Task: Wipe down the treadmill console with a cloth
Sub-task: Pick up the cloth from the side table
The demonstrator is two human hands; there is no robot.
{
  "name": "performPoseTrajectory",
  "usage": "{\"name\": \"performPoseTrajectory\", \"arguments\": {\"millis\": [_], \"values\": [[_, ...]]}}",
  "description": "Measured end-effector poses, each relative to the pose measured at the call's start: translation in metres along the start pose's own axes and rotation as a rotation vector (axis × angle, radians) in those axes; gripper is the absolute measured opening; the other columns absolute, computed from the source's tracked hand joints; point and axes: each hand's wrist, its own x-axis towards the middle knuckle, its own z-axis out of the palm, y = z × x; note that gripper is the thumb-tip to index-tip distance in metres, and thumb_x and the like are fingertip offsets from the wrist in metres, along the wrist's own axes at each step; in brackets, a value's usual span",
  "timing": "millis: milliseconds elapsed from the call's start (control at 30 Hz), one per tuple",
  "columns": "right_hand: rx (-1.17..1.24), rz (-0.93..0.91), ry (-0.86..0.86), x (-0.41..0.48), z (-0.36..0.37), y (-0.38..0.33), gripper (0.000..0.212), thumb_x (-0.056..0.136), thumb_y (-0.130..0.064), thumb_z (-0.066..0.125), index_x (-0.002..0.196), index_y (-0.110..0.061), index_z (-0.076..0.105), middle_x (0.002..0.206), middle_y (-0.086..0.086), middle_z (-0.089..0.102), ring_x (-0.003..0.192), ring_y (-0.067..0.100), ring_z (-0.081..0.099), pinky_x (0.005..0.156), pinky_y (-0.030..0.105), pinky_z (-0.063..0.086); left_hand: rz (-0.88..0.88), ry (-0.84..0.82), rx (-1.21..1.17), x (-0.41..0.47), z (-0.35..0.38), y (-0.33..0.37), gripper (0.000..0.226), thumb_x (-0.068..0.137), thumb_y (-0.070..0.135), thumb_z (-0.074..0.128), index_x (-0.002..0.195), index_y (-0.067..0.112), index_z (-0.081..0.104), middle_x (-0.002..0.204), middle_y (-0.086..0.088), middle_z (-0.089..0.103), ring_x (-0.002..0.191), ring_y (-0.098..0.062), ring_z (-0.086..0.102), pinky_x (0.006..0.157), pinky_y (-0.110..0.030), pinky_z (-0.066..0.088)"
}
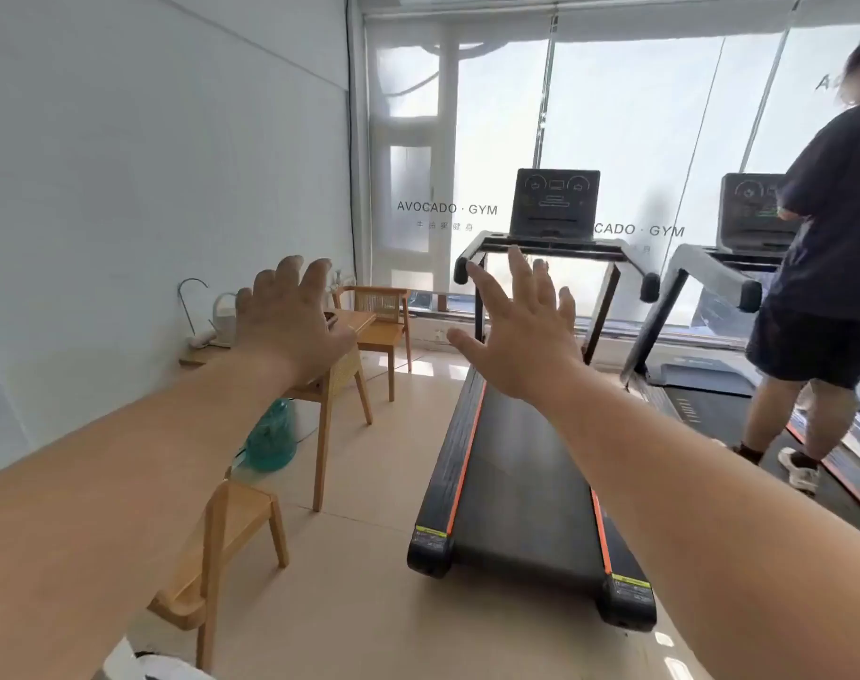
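Black, flat-fronted treadmill console point(555, 203): a dark screen marked with pale outlines of two dials and several bars. It is mounted above the handrail point(550, 247) at the far end of the nearer treadmill point(516, 483), in front of the frosted window point(629, 130). The belt is edged with orange strips. Left hand point(290, 321) and right hand point(521, 331) are both raised with their backs to the camera, fingers spread, holding nothing and apart from the console. Counts: two treadmills, each with one console, the second point(751, 208) at right with a person point(830, 267) on it; three wooden chairs point(221, 547); one wooden table point(356, 322); one teal bottle point(271, 441); one white watering can point(224, 311).
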Motion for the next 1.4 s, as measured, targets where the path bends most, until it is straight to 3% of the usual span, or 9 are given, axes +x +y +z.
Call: {"name": "performPoseTrajectory", "arguments": {"millis": [267,467,600,733,833,933,1133,1400], "values": [[0.020,0.039,-0.120,0.136,0.111,-0.014,0.081,0.099,-0.071,0.035,0.162,-0.043,-0.009,0.169,0.003,-0.027,0.156,0.033,-0.022,0.124,0.061,-0.004,0.011,-0.112,0.016,0.114,0.108,-0.052,0.081,0.080,0.060,0.057,0.147,0.025,0.029,0.147,-0.010,0.040,0.131,-0.035,0.042,0.103,-0.054,0.038],[0.058,0.024,-0.186,0.229,0.223,0.009,0.081,0.099,-0.071,0.036,0.162,-0.041,-0.004,0.171,0.005,-0.020,0.157,0.035,-0.017,0.124,0.064,-0.002,-0.010,-0.218,0.053,0.181,0.216,-0.073,0.086,0.071,0.070,0.046,0.143,0.024,0.036,0.134,-0.010,0.050,0.120,-0.032,0.050,0.095,-0.050,0.045],[0.127,0.031,-0.270,0.301,0.305,0.035,0.080,0.098,-0.070,0.040,0.161,-0.044,-0.002,0.171,0.002,-0.018,0.158,0.032,-0.016,0.125,0.061,-0.001,-0.070,-0.294,0.007,0.222,0.295,-0.082,0.085,0.071,0.064,0.053,0.144,0.024,0.036,0.135,-0.007,0.051,0.121,-0.028,0.049,0.097,-0.048,0.047],[0.154,-0.015,-0.388,0.372,0.378,0.047,0.081,0.098,-0.070,0.041,0.162,-0.042,-0.001,0.172,0.004,-0.016,0.158,0.034,-0.012,0.125,0.062,0.007,-0.207,-0.404,-0.011,0.260,0.362,-0.086,0.081,0.079,0.056,0.061,0.149,0.024,0.035,0.149,-0.004,0.042,0.135,-0.027,0.040,0.105,-0.048,0.039],[0.153,-0.081,-0.461,0.418,0.422,0.043,0.081,0.098,-0.069,0.043,0.162,-0.040,0.002,0.172,0.006,-0.014,0.158,0.036,-0.007,0.125,0.063,0.010,-0.301,-0.467,-0.005,0.287,0.406,-0.098,0.075,0.082,0.053,0.062,0.147,0.026,0.037,0.145,-0.003,0.043,0.129,-0.028,0.043,0.103,-0.048,0.041],[0.183,-0.146,-0.538,0.457,0.464,0.033,0.082,0.097,-0.068,0.047,0.162,-0.040,0.004,0.172,0.006,-0.009,0.158,0.035,0.000,0.125,0.063,0.013,-0.397,-0.527,-0.030,0.305,0.449,-0.120,0.067,0.083,0.052,0.062,0.141,0.027,0.041,0.138,-0.004,0.048,0.122,-0.027,0.047,0.099,-0.046,0.045],[0.192,-0.181,-0.635,0.537,0.555,-0.003,0.082,0.097,-0.066,0.049,0.162,-0.039,0.008,0.173,0.007,-0.002,0.158,0.035,0.004,0.125,0.062,0.014,-0.480,-0.611,-0.030,0.349,0.541,-0.186,0.069,0.086,0.051,0.063,0.145,0.026,0.039,0.141,-0.005,0.046,0.126,-0.027,0.047,0.098,-0.043,0.044],[0.235,-0.101,-0.764,0.646,0.664,-0.096,0.081,0.098,-0.060,0.054,0.163,-0.033,0.014,0.173,0.006,0.002,0.156,0.034,0.017,0.123,0.055,0.027,-0.525,-0.645,-0.140,0.433,0.651,-0.304,0.066,0.088,0.050,0.060,0.145,0.024,0.040,0.142,-0.005,0.047,0.126,-0.028,0.047,0.099,-0.046,0.045]]}}
